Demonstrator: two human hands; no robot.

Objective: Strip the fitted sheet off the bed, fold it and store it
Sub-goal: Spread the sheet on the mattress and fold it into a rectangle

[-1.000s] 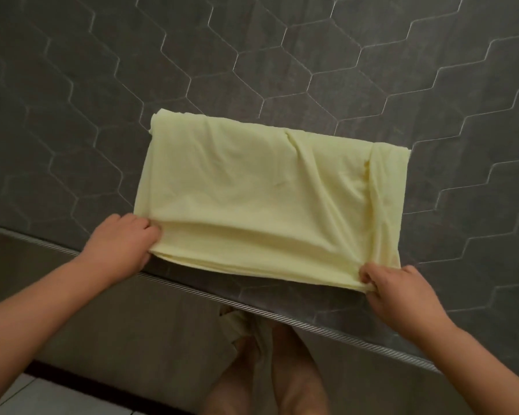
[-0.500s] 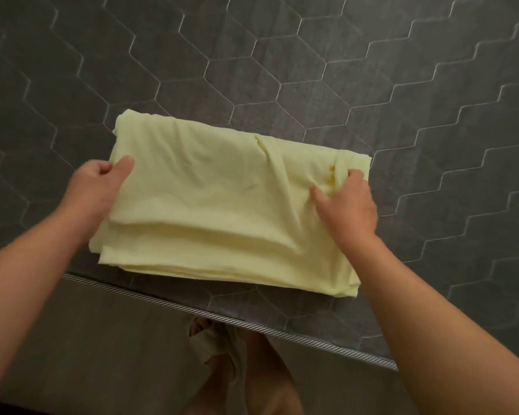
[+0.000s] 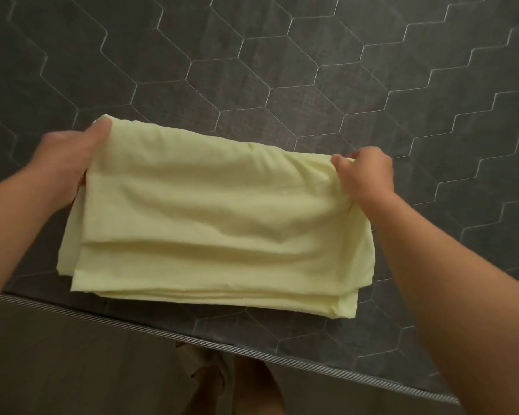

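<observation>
The mattress (image 3: 282,70) fills most of the view: a dark grey quilted surface with hexagonal stitching, cut off at the far, left and right borders. Its near edge runs diagonally, marked by striped piping (image 3: 252,353); the side panel below is dim and hard to read.

The fitted sheet (image 3: 216,223) lies on the mattress close to that near edge. It is pale yellow and folded into a rough rectangle of several layers (the layers are visible only as stacked edges on the near and left sides; their count cannot be told).

The left hand (image 3: 69,163) grips the far left corner of the sheet. The thumb lies on top; the fingers are hidden under the fabric, and the hand is slightly blurred.

The right hand (image 3: 364,175) grips the far right corner, fingers curled over bunched fabric. The fingertips are hidden in the fold.

Both forearms are cut off by the frame.

Below the piping, the person's legs (image 3: 252,384) show partly, dark and indistinct.
</observation>
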